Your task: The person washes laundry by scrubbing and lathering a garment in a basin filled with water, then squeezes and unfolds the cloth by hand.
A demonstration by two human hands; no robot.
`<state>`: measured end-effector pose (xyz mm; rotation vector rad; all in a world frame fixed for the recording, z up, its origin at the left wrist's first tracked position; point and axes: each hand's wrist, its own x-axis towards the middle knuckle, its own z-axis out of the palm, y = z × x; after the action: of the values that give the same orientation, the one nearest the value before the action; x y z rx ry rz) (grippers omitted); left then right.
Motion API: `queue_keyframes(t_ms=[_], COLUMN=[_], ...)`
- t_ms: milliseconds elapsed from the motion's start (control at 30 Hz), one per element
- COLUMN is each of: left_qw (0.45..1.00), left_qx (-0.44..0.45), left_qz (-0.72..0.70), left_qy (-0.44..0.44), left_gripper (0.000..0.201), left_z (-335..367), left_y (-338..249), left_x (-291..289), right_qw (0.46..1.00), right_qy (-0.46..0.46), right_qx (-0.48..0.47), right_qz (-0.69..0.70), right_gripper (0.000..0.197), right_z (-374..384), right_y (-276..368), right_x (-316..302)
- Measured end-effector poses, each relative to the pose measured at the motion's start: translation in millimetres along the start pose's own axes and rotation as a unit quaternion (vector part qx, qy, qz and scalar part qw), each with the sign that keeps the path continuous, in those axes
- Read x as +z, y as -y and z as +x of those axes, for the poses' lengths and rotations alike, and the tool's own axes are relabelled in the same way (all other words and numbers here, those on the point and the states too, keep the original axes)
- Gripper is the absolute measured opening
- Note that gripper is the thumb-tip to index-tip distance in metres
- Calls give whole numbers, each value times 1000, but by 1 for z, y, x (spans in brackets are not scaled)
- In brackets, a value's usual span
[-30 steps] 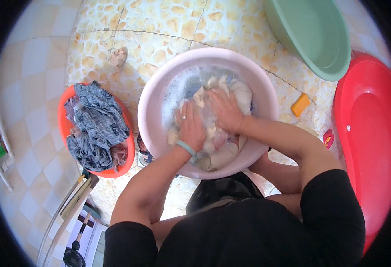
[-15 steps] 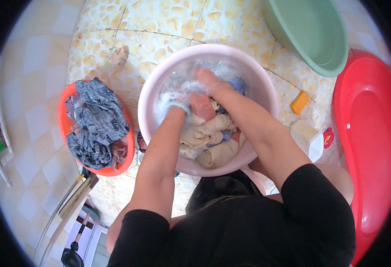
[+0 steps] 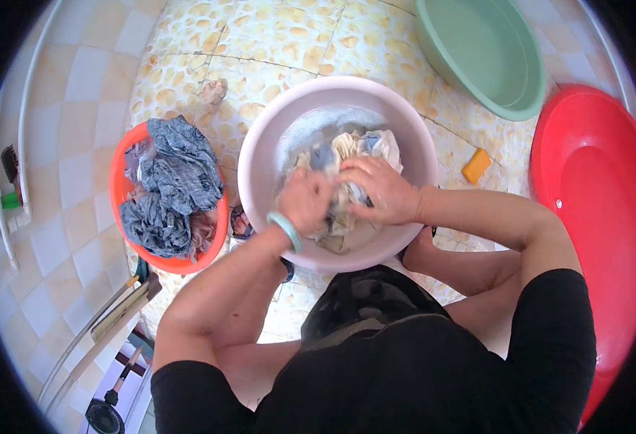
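Two bare hands meet over a pale pink basin (image 3: 260,155) that stands on the stone-patterned floor (image 3: 274,40) in the head view, the only view given. The left hand (image 3: 305,202), with a light green bangle (image 3: 286,230) on its wrist, is balled into a fist, its fingers (image 3: 318,189) curled tight around a bunch of wet cream and blue-grey laundry (image 3: 365,148). The right hand (image 3: 376,192) lies just beside it, touching it, with its fingers (image 3: 357,173) bent over and pressing down on the same bundle, so both hands have hold of the cloth and neither is spread open. The laundry sits inside the basin, partly under the fingers and partly heaped just beyond them, with sudsy water (image 3: 314,130) showing past it toward the far wall of the basin. Well to the left of the fingers stands an orange tub (image 3: 126,163) heaped with grey patterned clothes (image 3: 169,181); it stands close beside the basin, though I cannot tell whether the two touch. Beyond the fingers and to the right is a green basin (image 3: 477,61), apart from the pink one, and farther right a large red tub (image 3: 585,188). Between the pink basin and the red tub, to the right of the fingers, a small orange bar of soap (image 3: 476,166) lies on the floor.
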<state>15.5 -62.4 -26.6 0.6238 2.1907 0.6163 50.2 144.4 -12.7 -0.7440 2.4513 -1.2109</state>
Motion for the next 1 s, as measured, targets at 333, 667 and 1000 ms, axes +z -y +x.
queue_keyframes(t_ms=[333,667,1000], left_qw=[988,974,995], left_qx=[5,-81,-78], left_qz=[142,162,-44], left_qy=[-59,139,-31], left_gripper=[27,28,49], left_z=[21,94,86], left_y=[30,95,60], left_x=[72,66,-25], right_qw=[970,909,957], right_qy=[90,175,-16], right_qx=[89,361,269], right_qz=[-210,112,109], right_gripper=[69,51,45], right_z=[35,98,92], right_y=[-66,-108,-86], right_x=[56,62,21])
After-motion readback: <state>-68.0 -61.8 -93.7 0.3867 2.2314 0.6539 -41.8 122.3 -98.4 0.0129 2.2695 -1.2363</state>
